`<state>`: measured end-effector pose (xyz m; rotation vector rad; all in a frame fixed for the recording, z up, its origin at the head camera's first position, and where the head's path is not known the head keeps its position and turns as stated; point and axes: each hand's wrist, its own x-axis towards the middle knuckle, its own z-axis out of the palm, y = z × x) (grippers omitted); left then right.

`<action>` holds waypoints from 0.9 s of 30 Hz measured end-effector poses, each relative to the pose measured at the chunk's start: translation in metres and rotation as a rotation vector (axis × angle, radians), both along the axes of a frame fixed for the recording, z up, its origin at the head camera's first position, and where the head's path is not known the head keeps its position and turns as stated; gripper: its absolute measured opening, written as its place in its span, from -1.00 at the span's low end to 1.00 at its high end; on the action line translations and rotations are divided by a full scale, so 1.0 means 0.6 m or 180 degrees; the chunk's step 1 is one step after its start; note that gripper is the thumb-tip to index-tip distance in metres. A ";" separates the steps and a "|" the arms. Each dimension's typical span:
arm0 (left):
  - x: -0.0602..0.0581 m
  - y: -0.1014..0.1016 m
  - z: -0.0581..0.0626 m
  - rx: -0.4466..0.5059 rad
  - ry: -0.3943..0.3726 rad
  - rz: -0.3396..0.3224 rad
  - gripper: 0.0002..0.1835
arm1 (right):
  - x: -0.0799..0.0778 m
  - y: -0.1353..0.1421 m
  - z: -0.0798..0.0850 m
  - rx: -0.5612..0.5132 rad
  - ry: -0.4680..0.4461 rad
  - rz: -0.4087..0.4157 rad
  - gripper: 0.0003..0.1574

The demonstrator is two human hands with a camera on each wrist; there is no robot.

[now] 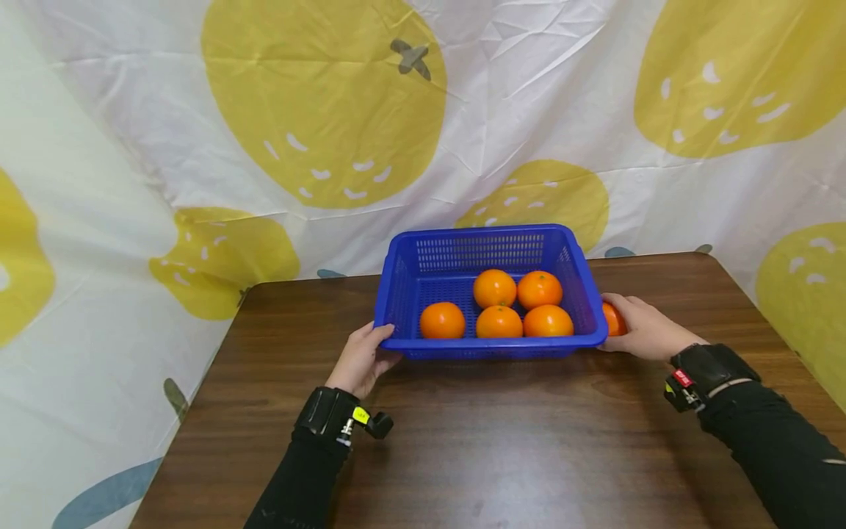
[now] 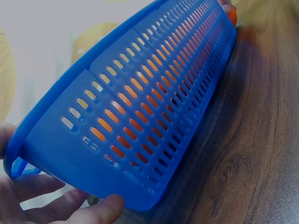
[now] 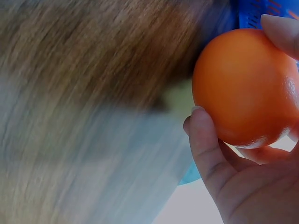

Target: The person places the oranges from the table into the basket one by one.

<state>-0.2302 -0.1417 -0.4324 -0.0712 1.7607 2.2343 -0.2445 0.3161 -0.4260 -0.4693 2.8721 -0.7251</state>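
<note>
A blue plastic basket [image 1: 489, 348] with slotted walls stands towards the back of the table, and several oranges [image 1: 499, 322] lie inside it. My left hand [image 1: 362, 360] grips its front left corner, thumb over the rim and the other fingers against the outside wall, as the left wrist view shows from close up. At the basket's right side, my right hand [image 1: 644, 328] holds another orange [image 3: 243, 86] between thumb and fingers. In the head view the hand and the basket partly hide that orange.
The brown wooden table [image 1: 502, 441] extends in front of the basket and to both sides. Behind it hangs a white cloth [image 1: 529, 81] printed with large yellow fruit, close to the table's back edge.
</note>
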 end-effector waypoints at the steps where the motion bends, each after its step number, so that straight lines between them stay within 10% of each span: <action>1: 0.000 0.000 0.000 0.0002 -0.0001 -0.0004 -0.47 | 0.000 0.001 0.001 0.0003 0.0005 -0.0002 0.13; 27: -0.002 0.000 -0.003 0.0005 0.0003 -0.0010 -0.48 | -0.007 0.022 0.044 0.0162 0.0137 -0.0122 0.13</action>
